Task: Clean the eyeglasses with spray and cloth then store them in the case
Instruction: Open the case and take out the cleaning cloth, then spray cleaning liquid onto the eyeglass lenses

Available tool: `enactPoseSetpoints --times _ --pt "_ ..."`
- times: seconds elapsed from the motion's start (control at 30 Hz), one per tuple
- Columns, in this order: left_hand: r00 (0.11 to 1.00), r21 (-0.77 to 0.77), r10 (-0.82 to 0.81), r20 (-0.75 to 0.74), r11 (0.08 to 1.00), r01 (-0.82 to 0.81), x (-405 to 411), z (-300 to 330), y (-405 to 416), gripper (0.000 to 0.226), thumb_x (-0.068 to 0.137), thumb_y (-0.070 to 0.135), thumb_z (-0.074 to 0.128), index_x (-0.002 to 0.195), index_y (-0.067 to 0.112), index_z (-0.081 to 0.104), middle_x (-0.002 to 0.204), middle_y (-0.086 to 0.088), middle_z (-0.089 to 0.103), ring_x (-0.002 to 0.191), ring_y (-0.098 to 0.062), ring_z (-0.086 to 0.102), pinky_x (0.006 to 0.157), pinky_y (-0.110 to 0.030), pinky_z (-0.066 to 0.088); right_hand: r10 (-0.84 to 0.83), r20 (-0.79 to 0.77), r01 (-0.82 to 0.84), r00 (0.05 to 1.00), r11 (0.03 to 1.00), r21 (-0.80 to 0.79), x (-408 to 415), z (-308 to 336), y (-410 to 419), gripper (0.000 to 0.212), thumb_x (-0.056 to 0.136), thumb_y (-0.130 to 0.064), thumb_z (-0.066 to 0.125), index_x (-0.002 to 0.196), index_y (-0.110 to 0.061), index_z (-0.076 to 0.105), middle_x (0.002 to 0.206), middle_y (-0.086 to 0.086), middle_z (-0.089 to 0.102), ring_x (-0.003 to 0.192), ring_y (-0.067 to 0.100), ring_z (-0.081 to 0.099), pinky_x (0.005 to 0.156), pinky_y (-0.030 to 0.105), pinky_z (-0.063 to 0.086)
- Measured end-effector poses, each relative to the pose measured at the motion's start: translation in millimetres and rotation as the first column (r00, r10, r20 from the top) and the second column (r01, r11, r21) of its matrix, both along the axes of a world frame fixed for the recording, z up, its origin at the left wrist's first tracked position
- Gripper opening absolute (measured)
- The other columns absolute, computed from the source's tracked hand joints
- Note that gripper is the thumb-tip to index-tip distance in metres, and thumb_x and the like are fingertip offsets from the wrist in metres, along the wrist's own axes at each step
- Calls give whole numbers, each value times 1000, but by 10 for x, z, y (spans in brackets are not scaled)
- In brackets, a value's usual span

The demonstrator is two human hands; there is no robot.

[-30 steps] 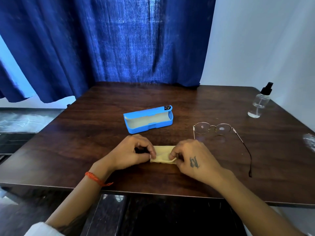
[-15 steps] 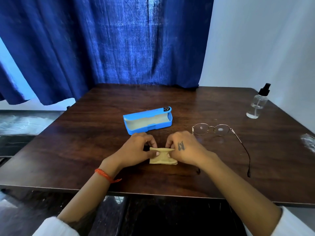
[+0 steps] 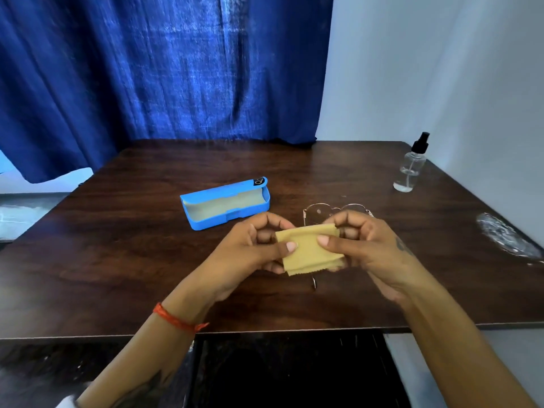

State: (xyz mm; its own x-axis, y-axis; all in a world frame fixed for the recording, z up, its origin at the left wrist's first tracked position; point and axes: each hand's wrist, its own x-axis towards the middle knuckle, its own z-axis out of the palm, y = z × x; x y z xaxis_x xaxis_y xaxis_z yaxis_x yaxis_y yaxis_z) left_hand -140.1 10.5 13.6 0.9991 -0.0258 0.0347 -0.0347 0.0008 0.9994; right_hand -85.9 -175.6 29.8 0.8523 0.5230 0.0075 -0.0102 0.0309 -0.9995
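At a dark wooden table (image 3: 123, 260) before a blue curtain (image 3: 176, 69), my left hand (image 3: 250, 251) and right hand (image 3: 365, 245) pinch one yellow cloth (image 3: 309, 251) above it, near one open blue case (image 3: 225, 203), one pair of eyeglasses (image 3: 316, 210) and one spray bottle (image 3: 410, 169).

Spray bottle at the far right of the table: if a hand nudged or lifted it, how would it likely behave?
The spray bottle stands tall and narrow on a small base, so a sideways nudge near its black cap would probably tip it. Only a little liquid shows at the bottom, so it is likely light to lift. Its clear, smooth wall may be somewhat slippery. It stands near the table edge, so a push could send it off.
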Motion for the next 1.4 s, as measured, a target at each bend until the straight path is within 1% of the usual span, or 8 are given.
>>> enactPoseSetpoints --times 0.13,0.27,0.4,0.53,0.7,1.0,1.23,1.4 --pt "999 64 -23 24 998 21 58 -93 -271 25 72 -6 71 88 10 62 76 -3 66 64 -10 61 60 -22 54 -92 2 92 996 995 -25 -42 -116 -321 16 74 11 65 77 -4 64 62 2 64 54 10 62 46 18 51" --pt "975 349 16 224 932 -95 77 -284 -424 28 70 -8 70 75 19 70 77 -7 68 66 -15 61 65 -28 52 -157 138 179 978 970 -166 -50 -261 -509 33 70 24 60 66 -7 69 76 7 74 65 14 70 55 19 54" --pt "887 603 -92 453 764 -229 108 -425 -477 29 68 -9 63 76 18 69 82 3 64 72 -7 57 66 -14 45 -115 551 384 827 830 -403 1 -445 -555 46 62 17 66 62 -28 74 76 -5 72 73 9 65 68 19 50" --pt "816 756 -229 531 563 -333 117 -492 -466 22 72 5 59 78 24 70 83 11 66 81 -8 47 74 -26 44 23 723 470 690 746 -472 33 -580 -545 41 57 11 68 62 -29 75 73 -13 67 69 6 61 67 12 41" --pt "816 779 -253 519 534 -330 68 -458 -440 16 74 24 57 80 28 71 85 16 66 86 -9 44 72 -40 43 148 826 531 544 701 -475 -18 -547 -555 28 53 -5 65 63 -30 73 69 -16 69 66 11 60 60 16 44" --pt "777 623 -140 614 690 -368 469 -51 -443 28 82 29 63 110 28 64 111 12 62 107 -8 56 91 -33 47 -206 688 448 696 873 -191 236 -21 -791 33 72 -5 76 94 -29 72 90 -15 71 81 0 65 71 9 49" --pt "777 704 -192 599 589 -397 1158 342 -536 46 81 29 59 126 32 52 135 8 48 122 -14 46 101 -40 42 -394 675 528 624 849 8 1019 173 -995 45 75 -7 75 113 -28 65 116 -7 65 104 7 62 91 27 50" --pt "782 831 -355 512 433 -348 1368 207 -65 80 68 -11 53 133 35 44 148 10 35 139 -19 30 110 -44 32 -107 836 419 538 895 -155 1320 -140 -1018 65 72 15 64 113 -35 65 119 -9 60 110 3 55 85 21 51"
